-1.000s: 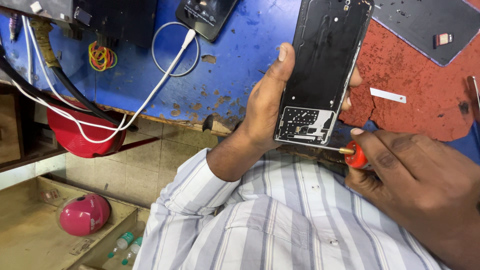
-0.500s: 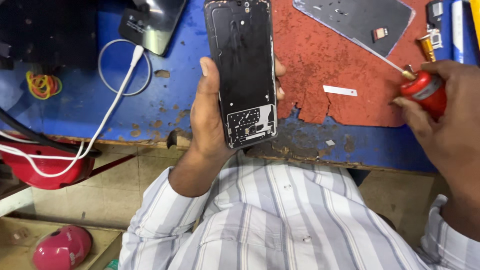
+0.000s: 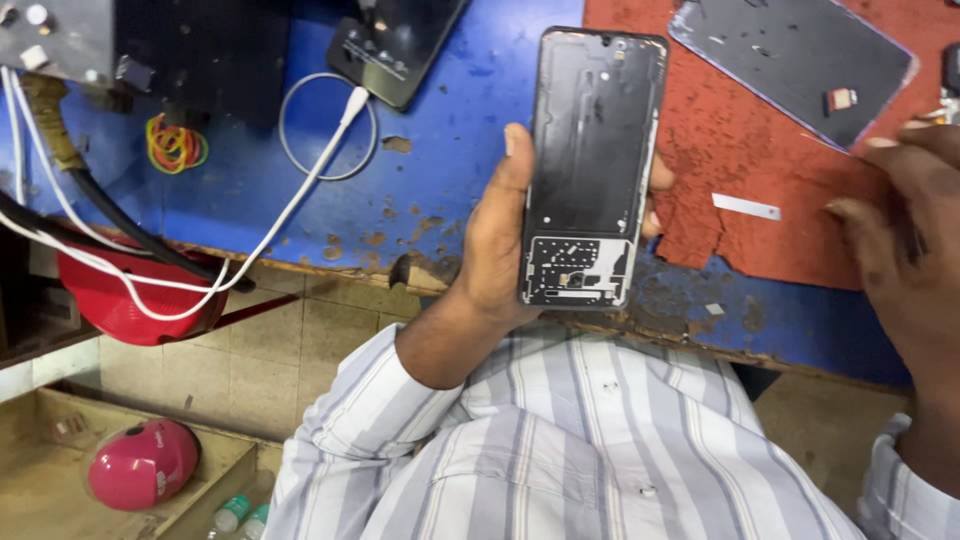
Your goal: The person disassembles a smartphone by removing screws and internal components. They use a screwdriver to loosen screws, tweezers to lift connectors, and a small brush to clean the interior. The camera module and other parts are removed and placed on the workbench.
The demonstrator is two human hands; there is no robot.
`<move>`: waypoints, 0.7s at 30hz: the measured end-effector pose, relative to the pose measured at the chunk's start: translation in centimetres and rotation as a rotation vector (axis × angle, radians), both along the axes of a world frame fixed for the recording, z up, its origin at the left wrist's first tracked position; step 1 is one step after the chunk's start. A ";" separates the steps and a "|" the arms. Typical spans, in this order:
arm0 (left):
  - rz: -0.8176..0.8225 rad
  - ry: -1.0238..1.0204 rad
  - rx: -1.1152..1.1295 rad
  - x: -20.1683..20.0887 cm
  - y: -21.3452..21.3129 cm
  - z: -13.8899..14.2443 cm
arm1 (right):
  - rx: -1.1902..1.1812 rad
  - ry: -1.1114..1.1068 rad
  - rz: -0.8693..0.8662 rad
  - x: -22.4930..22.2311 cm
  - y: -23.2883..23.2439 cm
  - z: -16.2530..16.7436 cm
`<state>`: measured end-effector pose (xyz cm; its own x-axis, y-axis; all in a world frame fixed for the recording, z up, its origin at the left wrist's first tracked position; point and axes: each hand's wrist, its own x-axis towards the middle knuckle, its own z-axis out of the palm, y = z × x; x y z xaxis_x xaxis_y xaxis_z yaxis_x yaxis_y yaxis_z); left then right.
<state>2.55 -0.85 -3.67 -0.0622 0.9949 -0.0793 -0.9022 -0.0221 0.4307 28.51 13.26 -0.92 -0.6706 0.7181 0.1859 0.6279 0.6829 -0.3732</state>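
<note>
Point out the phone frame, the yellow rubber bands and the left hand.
phone frame (image 3: 593, 150), head view, bare upper middle.
yellow rubber bands (image 3: 175, 145), head view, centre of bundle.
left hand (image 3: 497, 240), head view, back of hand.

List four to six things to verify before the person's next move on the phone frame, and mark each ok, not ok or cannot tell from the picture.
1. Left hand grips the phone frame firmly, thumb on one edge, fingers on the other: ok.
2. Frame's open inner side faces the camera: ok.
3. Frame held above the bench, not resting on it: ok.
4. Right hand holds a tool: cannot tell, the palm is hidden.
5. Back panel lies flat on the red mat, apart from the frame: ok.
6. White cable lies away from both hands: ok.
</note>
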 end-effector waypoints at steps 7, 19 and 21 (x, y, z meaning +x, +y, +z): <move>-0.016 -0.016 -0.007 0.2 0.2 -0.4 | 0.127 0.015 0.144 -3.6 -4.3 3.1; -0.025 -0.041 0.010 0.2 0.1 -0.8 | 0.013 -0.071 0.013 -6.2 -3.9 4.6; -0.039 -0.059 0.018 0.2 0.0 -0.9 | 0.040 -0.077 0.040 -6.4 -3.7 4.6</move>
